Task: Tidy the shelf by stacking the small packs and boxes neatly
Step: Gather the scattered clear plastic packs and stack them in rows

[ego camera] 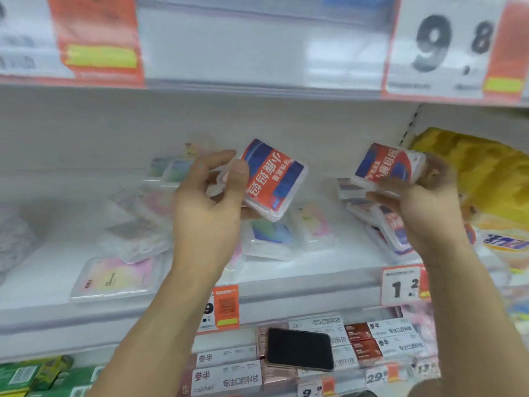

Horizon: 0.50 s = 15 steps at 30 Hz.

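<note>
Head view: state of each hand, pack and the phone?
Left hand: holding a red-blue pack, lifted off the shelf.
Right hand: holding a second red-blue pack, blurred.
Pastel packs: lying flat, scattered.
Right-side pile: leaning, untidy.
Phone: screen dark, lying on boxes.

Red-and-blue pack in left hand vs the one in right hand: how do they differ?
The left hand holds its pack clear of the shelf, alone; the right hand holds its pack just above the leaning stack of similar packs. The left pack shows its whole label, sharp; the right pack is motion-blurred and partly covered by fingers. Both have the same red-and-blue label, seen upside down.
</note>
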{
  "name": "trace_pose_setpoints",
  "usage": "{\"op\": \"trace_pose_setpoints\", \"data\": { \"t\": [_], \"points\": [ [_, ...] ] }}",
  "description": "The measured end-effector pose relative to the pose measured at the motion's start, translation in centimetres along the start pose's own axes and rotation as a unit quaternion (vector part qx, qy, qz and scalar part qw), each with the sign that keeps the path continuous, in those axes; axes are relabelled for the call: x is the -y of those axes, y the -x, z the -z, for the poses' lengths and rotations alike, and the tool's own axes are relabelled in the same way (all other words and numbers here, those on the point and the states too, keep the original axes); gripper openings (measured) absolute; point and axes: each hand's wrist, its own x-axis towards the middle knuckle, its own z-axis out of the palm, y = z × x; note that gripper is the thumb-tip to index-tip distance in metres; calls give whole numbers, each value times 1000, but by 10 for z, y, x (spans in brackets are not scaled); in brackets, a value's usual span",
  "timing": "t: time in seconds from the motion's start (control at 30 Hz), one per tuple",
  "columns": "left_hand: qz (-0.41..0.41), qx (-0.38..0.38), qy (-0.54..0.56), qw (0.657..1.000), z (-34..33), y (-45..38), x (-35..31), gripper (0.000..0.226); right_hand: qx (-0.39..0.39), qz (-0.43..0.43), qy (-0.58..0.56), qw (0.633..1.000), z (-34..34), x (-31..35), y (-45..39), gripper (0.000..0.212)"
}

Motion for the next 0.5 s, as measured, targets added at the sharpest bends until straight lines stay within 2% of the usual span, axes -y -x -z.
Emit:
{"op": "trace_pose_setpoints", "data": {
  "t": [0.07,0.13,0.27,0.4,0.47,0.5],
  "points": [
    [22,32,17,999,-30,9,-1,15,-49,43,90,994,26,-1,-10,77],
    [56,73,43,995,-63,17,1,25,-92,64,153,982,51,-4,-20,78],
    [140,100,102,980,-129,26,18,35,-108,73,161,978,82,-12,-37,60],
    [127,91,56,986,-177,12,38,58,-121,113,216,962,100,-16,-49,37],
    [111,99,7,989,-194,3,47,49,-120,108,240,957,105,-19,-54,34],
    [96,115,-56,987,-201,-1,50,46,-106,98,257,956,106,-21,-55,37]
  ]
}}
